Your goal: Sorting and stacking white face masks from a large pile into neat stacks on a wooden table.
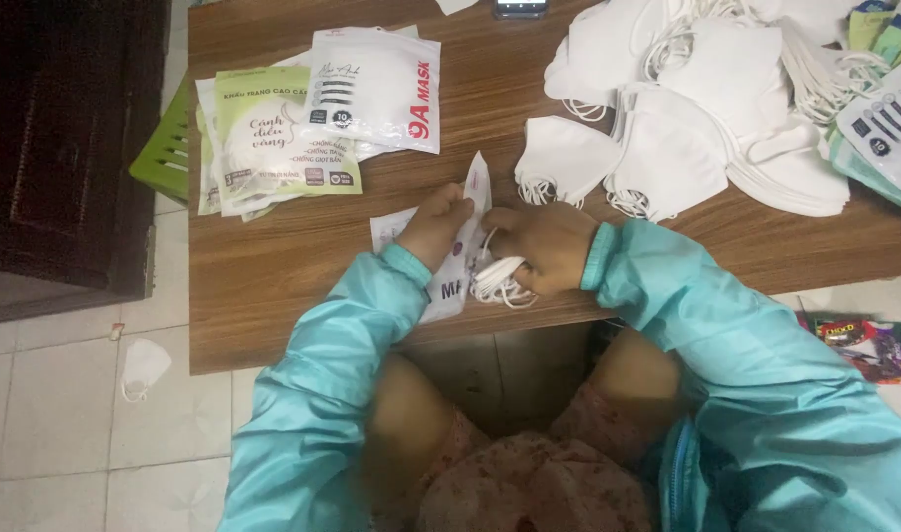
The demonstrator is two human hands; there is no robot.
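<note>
My left hand [433,225] grips a white plastic mask pouch [473,197] standing on edge near the front of the wooden table [273,256]. My right hand [547,242] holds a bundle of white face masks [497,280] by their ear loops, pressed against the pouch's open side. Both arms wear teal sleeves. Most of the bundle is hidden by my fingers and the pouch.
Filled mask packets [376,87] and green-printed ones [278,133] lie stacked at the table's left. A heap of loose white masks [706,108] covers the right, with more packets [889,123] beyond. A mask [143,366] lies on the tiled floor, a green stool [166,148] stands left.
</note>
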